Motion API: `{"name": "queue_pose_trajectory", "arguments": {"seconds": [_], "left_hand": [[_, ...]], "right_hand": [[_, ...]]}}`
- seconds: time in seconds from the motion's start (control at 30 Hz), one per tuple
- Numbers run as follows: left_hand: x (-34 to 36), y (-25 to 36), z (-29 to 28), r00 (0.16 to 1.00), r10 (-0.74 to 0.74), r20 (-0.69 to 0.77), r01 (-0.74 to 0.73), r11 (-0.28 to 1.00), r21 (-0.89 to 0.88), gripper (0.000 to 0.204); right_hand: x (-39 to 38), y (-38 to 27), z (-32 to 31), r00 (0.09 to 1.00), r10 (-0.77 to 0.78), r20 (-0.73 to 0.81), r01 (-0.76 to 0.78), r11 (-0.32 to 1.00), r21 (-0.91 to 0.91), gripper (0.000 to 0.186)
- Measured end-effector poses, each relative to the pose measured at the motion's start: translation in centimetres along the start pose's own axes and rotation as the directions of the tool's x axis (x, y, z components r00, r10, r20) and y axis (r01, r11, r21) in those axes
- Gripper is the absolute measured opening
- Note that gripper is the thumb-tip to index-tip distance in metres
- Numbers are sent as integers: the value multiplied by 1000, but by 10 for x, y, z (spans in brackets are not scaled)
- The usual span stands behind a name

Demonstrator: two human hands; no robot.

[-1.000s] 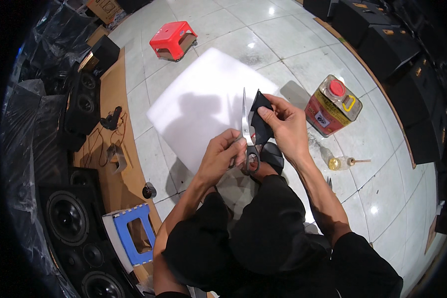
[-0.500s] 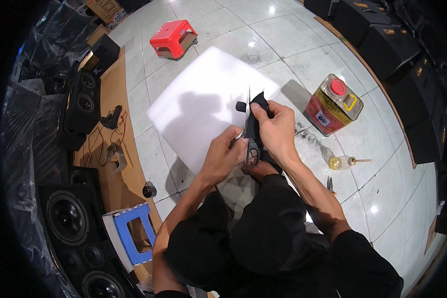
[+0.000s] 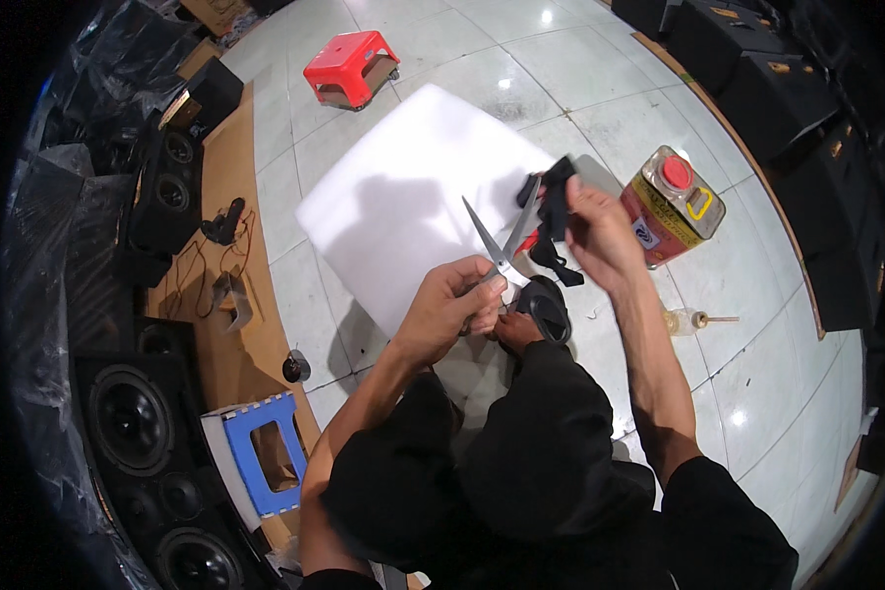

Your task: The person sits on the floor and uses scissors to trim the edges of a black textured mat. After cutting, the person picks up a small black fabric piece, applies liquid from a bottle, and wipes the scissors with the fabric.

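Note:
In front of my knees, my left hand [image 3: 450,303] is closed on a pair of scissors [image 3: 502,264]. Their blades stand apart and point away from me, and one black handle loop shows beside the hand. My right hand [image 3: 608,236] pinches a dangling black strip of soft material [image 3: 557,202], to the right of the blades. Part of the strip curls down near the handle loop. A small red thing by the blades is too covered to name. Beyond my hands lies a large white foam block [image 3: 393,167] with shadows across its top.
A red and yellow metal can [image 3: 671,211] stands on the tiled floor at right, with a glass jar [image 3: 680,322] nearer me. A red stool [image 3: 349,61] is at the far side. Speakers [image 3: 133,425] and a blue stool [image 3: 265,457] line the left; black boxes [image 3: 772,93] line the right.
The scissors have opened wide and turned in my left hand. My right hand has moved right with the black material, now apart from the blades and hanging in strips.

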State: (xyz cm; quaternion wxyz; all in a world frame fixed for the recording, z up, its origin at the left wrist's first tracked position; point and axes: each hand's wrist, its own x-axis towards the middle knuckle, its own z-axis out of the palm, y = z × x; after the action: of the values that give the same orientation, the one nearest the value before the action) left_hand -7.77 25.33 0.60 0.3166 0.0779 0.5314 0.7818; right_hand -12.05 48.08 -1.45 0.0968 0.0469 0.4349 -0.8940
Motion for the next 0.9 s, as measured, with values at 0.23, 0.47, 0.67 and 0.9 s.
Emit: {"name": "queue_pose_trajectory", "arguments": {"seconds": [0.23,0.47,0.67,0.9], "left_hand": [[-1,7,7,999,-43,-19,44,995,89,18],[2,5,7,984,88,-158,-42,961,273,21],[5,0,4,956,179,-234,-57,892,449,18],[8,-8,-4,889,421,-179,-129,607,784,14]], "right_hand": [[-10,28,32,955,158,250,-207,961,184,31],[-26,29,17,994,36,107,-61,967,246,31],[-48,37,40,998,31,-62,-38,992,-117,20],[-40,48,45,956,-260,-136,134,800,-585,31]]}}
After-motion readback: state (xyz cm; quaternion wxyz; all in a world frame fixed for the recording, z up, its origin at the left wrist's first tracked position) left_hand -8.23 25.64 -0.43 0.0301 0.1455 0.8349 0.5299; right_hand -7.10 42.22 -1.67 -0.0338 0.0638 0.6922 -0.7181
